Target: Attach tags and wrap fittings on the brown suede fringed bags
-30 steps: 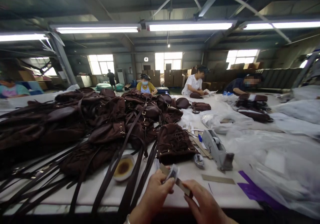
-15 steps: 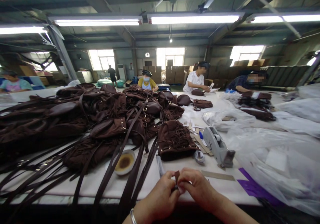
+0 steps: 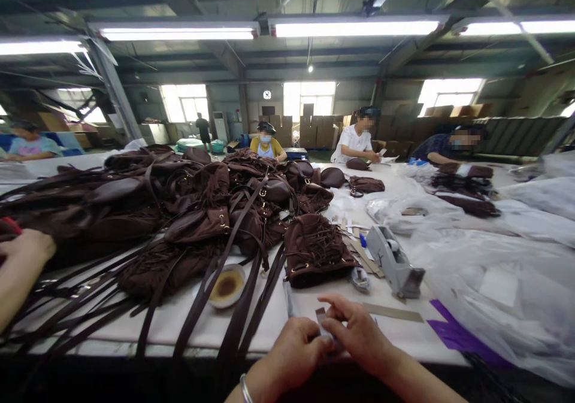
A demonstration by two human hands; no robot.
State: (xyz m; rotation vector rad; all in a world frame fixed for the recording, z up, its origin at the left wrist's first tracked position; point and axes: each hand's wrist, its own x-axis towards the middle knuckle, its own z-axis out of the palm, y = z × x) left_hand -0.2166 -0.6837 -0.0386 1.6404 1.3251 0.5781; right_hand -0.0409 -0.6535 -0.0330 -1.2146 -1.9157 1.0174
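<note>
a small flat strip [image 3: 320, 315], brown at its upper end and paler lower down, stands up between the two hands, just above the near edge of the desk [image 3: 269, 325]. the left hand [image 3: 296, 352] has its grip closed, thumb and curled fingers pinching the strip low down; a smooth, silvery bangle [image 3: 245, 388] rounds that wrist. the right hand [image 3: 359, 334] is close against the strip, forefinger stretched out past it, the other fingers bent; whether its grip pinches anything, i cannot tell.

beyond the hands lies a dark brown bag [image 3: 317, 250], soft and suede-like, fringed, with metal eyelets along its near edge. to its right sits a grey tape dispenser [image 3: 395, 262], hard and angular, with a long, flat taupe strip [image 3: 393, 312] nearer the hands. a round white dish [image 3: 227, 286], stained brown inside, rests among long, flat straps [image 3: 191, 322] on the left. farther right spreads crumpled, translucent plastic [image 3: 494, 283]; another person's hand [image 3: 31, 250] reaches in at the far left.
</note>
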